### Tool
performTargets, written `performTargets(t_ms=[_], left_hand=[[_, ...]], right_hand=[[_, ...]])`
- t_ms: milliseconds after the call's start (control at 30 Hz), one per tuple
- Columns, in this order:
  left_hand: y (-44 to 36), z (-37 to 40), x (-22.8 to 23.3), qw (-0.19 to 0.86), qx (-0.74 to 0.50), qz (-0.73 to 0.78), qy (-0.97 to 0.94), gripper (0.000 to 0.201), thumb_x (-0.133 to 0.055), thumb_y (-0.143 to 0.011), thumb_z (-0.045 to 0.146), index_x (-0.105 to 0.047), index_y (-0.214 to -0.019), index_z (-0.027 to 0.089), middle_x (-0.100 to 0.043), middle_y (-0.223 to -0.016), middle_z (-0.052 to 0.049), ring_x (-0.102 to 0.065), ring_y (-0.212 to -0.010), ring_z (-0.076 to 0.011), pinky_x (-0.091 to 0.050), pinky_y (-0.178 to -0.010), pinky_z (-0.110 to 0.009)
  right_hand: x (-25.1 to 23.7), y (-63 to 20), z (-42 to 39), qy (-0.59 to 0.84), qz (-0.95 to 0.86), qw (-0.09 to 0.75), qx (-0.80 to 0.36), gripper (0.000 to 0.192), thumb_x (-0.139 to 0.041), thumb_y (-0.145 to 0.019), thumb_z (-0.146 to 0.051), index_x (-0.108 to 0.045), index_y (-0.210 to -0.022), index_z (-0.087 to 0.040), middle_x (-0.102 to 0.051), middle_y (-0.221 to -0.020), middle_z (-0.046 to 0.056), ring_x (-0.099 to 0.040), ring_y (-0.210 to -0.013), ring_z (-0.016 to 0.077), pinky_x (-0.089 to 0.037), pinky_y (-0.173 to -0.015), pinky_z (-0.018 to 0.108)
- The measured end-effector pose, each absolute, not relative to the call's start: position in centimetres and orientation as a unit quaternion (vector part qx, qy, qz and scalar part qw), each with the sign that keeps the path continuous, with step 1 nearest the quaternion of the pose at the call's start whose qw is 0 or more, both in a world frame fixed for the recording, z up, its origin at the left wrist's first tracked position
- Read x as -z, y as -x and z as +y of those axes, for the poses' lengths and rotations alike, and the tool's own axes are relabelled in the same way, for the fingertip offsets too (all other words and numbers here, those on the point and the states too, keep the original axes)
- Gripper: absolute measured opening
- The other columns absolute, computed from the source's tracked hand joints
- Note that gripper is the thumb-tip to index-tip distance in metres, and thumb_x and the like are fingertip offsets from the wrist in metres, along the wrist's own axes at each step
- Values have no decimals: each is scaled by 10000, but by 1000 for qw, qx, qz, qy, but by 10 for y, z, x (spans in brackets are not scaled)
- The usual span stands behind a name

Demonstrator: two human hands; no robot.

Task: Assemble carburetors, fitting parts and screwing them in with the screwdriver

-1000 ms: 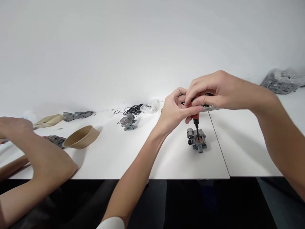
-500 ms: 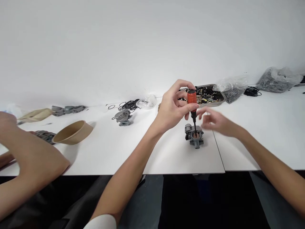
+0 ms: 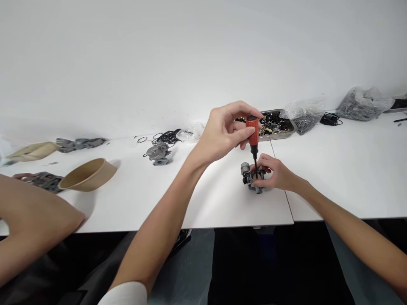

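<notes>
Upright in my left hand is a screwdriver with a red handle and dark shaft, its fingers wrapped round the handle. The shaft points down into the round opening of a small grey metal carburetor on the white table; the tip is hidden inside. My right hand grips this carburetor from the right, thumb in front and fingers behind, covering part of its rim. A second grey carburetor-like part lies apart, to the left.
Behind my hands stands a metal tray of small parts. Clear bags and black cords lie at the back right; black rings lie back left. At left are a tan ring-shaped band and another person's arm.
My right hand has come down and left from beside the screwdriver onto the carburetor. My left hand still holds the screwdriver upright in it. The view has shifted slightly.
</notes>
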State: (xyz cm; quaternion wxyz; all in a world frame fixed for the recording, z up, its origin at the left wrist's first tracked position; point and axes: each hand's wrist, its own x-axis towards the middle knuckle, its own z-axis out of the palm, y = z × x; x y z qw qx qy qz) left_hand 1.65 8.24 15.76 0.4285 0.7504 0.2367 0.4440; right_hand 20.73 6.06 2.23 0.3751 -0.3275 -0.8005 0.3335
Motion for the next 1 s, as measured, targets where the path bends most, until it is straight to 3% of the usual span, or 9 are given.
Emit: performTargets(t_ms=[100, 300, 467, 633, 800, 1000], left_hand=[[-18, 83, -155, 421, -469, 252, -734, 177, -775, -750, 235, -704, -903, 181, -660, -710, -20, -637, -554, -128, -388, -406, -218], [-9, 89, -163, 447, -418, 256, -748, 205, -727, -776, 206, -751, -976, 169, -734, -879, -79, -569, -446, -96, -387, -394, -254], [-13, 93, -154, 424, -460, 277, -729, 191, -786, -726, 225, -728, -897, 164, -643, -679, -39, -608, -520, -130, -398, -416, -239], [-5, 102, -150, 447, -441, 277, -727, 324, -780, -728, 263, -722, -1033, 167, -677, -781, -56, -636, -554, -143, -438, -440, -257], [1, 99, -158, 463, -386, 283, -746, 228, -757, -765, 313, -735, -947, 177, -679, -754, -62, -604, -513, -127, -439, -435, -274], [-4, 99, -149, 433, -461, 296, -716, 336, -800, -712, 282, -700, -1020, 190, -623, -705, -21, -582, -492, -120, -421, -415, -261]], right_hand=[[-24, -207, 60, 328, -801, 374, -333, 324, -820, -759, -390, -675, -963, -186, -529, -910, 28, -455, -700, 121, -449, -646, 290], [-28, -207, 59, 323, -802, 367, -343, 300, -808, -776, -380, -669, -952, -180, -525, -909, 30, -484, -717, 127, -436, -645, 290], [-27, -208, 59, 326, -806, 368, -331, 310, -806, -777, -391, -671, -964, -184, -516, -873, 15, -422, -648, 106, -431, -615, 288], [-28, -207, 59, 320, -805, 370, -335, 305, -793, -788, -407, -660, -957, -190, -566, -921, 45, -477, -697, 130, -468, -639, 303], [-28, -207, 57, 337, -798, 366, -340, 302, -806, -774, -409, -632, -899, -196, -587, -923, 46, -459, -671, 124, -454, -619, 298], [-29, -206, 57, 338, -804, 370, -320, 298, -810, -769, -427, -682, -936, -216, -563, -880, 26, -417, -630, 118, -420, -584, 295]])
